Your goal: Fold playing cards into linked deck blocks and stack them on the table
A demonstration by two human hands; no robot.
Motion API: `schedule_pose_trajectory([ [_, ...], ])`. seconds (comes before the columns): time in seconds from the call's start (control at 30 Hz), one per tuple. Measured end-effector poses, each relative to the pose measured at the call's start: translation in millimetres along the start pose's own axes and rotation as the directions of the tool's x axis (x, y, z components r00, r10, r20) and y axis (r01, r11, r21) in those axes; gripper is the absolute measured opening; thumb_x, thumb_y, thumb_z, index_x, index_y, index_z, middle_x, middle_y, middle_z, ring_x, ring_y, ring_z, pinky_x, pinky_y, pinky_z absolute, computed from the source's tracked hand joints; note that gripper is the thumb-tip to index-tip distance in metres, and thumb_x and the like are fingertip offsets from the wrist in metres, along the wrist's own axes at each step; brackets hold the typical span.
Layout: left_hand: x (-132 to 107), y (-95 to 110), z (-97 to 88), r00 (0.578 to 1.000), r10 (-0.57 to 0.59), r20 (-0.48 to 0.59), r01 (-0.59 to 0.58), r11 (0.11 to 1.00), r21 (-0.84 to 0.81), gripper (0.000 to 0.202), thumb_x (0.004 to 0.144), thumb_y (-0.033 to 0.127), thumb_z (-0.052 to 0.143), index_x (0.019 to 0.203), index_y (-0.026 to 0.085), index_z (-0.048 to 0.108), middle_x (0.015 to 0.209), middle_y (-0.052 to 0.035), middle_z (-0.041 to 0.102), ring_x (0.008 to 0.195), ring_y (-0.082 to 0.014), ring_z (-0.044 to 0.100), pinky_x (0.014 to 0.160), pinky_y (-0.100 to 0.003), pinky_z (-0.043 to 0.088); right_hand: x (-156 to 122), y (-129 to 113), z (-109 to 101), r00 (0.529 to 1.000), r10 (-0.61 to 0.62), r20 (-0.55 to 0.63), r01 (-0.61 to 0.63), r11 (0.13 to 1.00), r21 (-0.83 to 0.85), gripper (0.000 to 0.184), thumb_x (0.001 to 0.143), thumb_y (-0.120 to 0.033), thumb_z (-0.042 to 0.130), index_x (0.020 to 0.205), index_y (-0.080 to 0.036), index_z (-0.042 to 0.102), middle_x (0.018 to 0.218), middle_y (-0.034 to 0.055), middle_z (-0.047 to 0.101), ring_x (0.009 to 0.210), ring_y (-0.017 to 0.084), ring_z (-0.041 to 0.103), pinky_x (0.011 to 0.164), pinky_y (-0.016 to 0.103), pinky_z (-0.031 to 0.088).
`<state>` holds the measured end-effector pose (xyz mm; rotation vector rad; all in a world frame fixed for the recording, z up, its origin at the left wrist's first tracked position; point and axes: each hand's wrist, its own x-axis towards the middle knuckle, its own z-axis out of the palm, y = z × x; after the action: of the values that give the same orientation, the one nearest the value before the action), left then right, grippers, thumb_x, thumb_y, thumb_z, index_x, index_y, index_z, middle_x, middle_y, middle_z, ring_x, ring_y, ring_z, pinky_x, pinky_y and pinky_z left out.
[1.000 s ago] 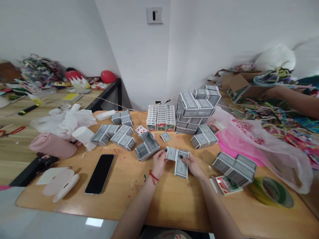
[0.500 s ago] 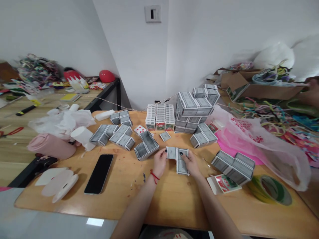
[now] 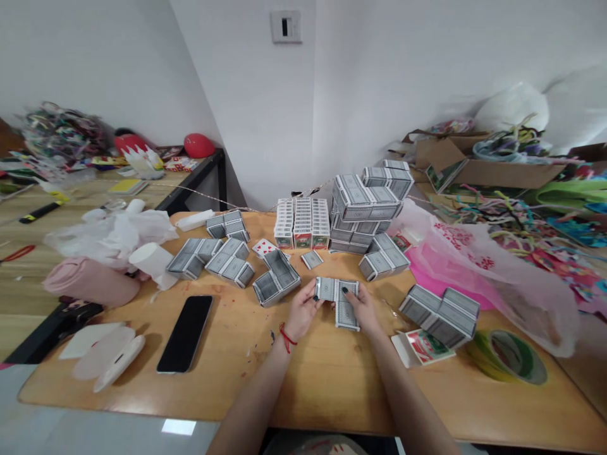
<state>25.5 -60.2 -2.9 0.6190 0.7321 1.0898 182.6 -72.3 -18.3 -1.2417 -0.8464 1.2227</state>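
Between my hands is an L-shaped piece made of grey-backed playing cards, held just above the wooden table. My left hand pinches its left end, fingers partly beneath the card. My right hand grips its right side, with the thumb lying on top. Just left of my left hand sits an open-topped L-shaped card block, its hollow inside showing. Beyond my hands, a small stack of cards lies flat. Closed card blocks stand to the left, and another card block is at the right.
Rows of card boxes stand at the back beside a tall pile of card blocks. A black phone lies left. An opened card box, green-yellow tape roll and pink plastic bag are right. A pink roll lies far left.
My left hand has shifted its grip at the piece's left end, its fingers now further under it. The whole view has moved slightly. At the far right, another person's hand has left the view.
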Motion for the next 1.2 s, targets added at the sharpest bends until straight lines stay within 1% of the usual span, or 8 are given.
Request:
schedule_pose_trajectory([
  [0.23, 2.2, -9.9, 6.6, 0.967, 0.205, -0.153, -0.157, 0.947, 0.28, 0.048, 0.068, 0.022, 0.063, 0.115, 0.018, 0.052, 0.12, -0.0095, 0.053, 0.109, -0.0211, 0.051, 0.091, -0.034, 0.044, -4.6, -6.3, 0.5, 0.992, 0.068, 0.105, -0.069, 0.998, 0.006, 0.031, 0.065, -0.042, 0.06, 0.086, -0.025, 0.046, 0.072, -0.0016, 0.063, 0.052, 0.016, 0.059, 0.05, 0.029, 0.048],
  [0.43, 1.6, -12.5, 4.1, 0.958, 0.181, -0.222, -0.121, 0.958, 0.261, 0.039, 0.072, 0.028, 0.058, 0.11, 0.019, 0.056, 0.121, -0.0073, 0.053, 0.105, -0.0219, 0.053, 0.084, -0.035, 0.049, -3.0, -4.0, -2.3, 0.994, 0.06, 0.095, -0.062, 0.998, 0.019, 0.032, 0.064, -0.041, 0.061, 0.088, -0.023, 0.048, 0.075, 0.0, 0.064, 0.053, 0.017, 0.059, 0.05, 0.029, 0.047],
  [0.63, -5.2, -16.6, 8.6, 0.97, 0.198, -0.142, -0.114, 0.884, 0.453, 0.045, 0.074, 0.029, 0.055, 0.118, 0.021, 0.051, 0.101, -0.0077, 0.064, 0.083, -0.0214, 0.062, 0.078, -0.035, 0.049, -1.3, -1.7, -0.9, 0.999, 0.023, -0.03, -0.022, 1.0, 0.021, 0.03, 0.064, -0.041, 0.061, 0.085, -0.025, 0.048, 0.079, 0.0001, 0.064, 0.062, 0.019, 0.061, 0.051, 0.029, 0.047],
  [0.77, -21.3, -8.9, 11.7, 0.925, 0.377, -0.041, -0.235, 0.655, 0.718, 0.041, 0.073, 0.024, 0.054, 0.115, 0.022, 0.054, 0.108, -0.0098, 0.061, 0.094, -0.0235, 0.057, 0.089, -0.037, 0.042, 0.2, 0.6, -1.7, 0.995, 0.044, -0.095, -0.036, 0.996, 0.078, 0.032, 0.064, -0.042, 0.061, 0.086, -0.024, 0.047, 0.078, 0.0013, 0.065, 0.06, 0.019, 0.061, 0.049, 0.029, 0.046],
  [0.9, -32.8, 24.9, 14.4, 0.82, 0.533, 0.209, -0.395, 0.262, 0.881, 0.034, 0.073, 0.019, 0.051, 0.105, 0.022, 0.06, 0.112, -0.0078, 0.058, 0.106, -0.0247, 0.048, 0.096, -0.039, 0.034, 2.5, 2.4, -3.8, 0.992, 0.062, -0.107, -0.053, 0.995, 0.083, 0.031, 0.062, -0.042, 0.061, 0.084, -0.025, 0.048, 0.075, 0.0003, 0.065, 0.057, 0.02, 0.061, 0.048, 0.03, 0.046],
  [1.03, -30.3, 60.1, 12.6, 0.735, 0.59, 0.334, -0.368, -0.066, 0.927, 0.033, 0.076, 0.016, 0.044, 0.105, 0.02, 0.059, 0.107, -0.0079, 0.058, 0.103, -0.0233, 0.049, 0.094, -0.038, 0.034, 2.6, 1.5, -3.0, 0.992, 0.074, -0.098, -0.065, 0.993, 0.098, 0.028, 0.062, -0.041, 0.062, 0.081, -0.026, 0.048, 0.071, -0.0013, 0.065, 0.056, 0.021, 0.061, 0.049, 0.031, 0.045],
  [1.1, -26.4, 67.7, 7.9, 0.732, 0.592, 0.338, -0.299, -0.168, 0.939, 0.032, 0.078, 0.018, 0.044, 0.106, 0.019, 0.057, 0.108, -0.0091, 0.057, 0.102, -0.0237, 0.049, 0.092, -0.038, 0.035, 1.4, -0.2, -1.6, 0.992, 0.085, -0.095, -0.074, 0.991, 0.114, 0.028, 0.062, -0.042, 0.063, 0.081, -0.026, 0.048, 0.071, -0.0008, 0.065, 0.055, 0.021, 0.061, 0.047, 0.031, 0.045],
  [1.2, -21.1, 67.5, -3.7, 0.8, 0.508, 0.319, -0.184, -0.298, 0.937, 0.034, 0.079, 0.025, 0.044, 0.111, 0.017, 0.053, 0.102, -0.0105, 0.06, 0.094, -0.0239, 0.052, 0.083, -0.036, 0.038, -0.4, -2.8, 0.1, 0.993, 0.075, -0.092, -0.064, 0.991, 0.115, 0.03, 0.062, -0.042, 0.063, 0.082, -0.025, 0.048, 0.073, -0.0002, 0.065, 0.057, 0.022, 0.062, 0.048, 0.031, 0.045],
])
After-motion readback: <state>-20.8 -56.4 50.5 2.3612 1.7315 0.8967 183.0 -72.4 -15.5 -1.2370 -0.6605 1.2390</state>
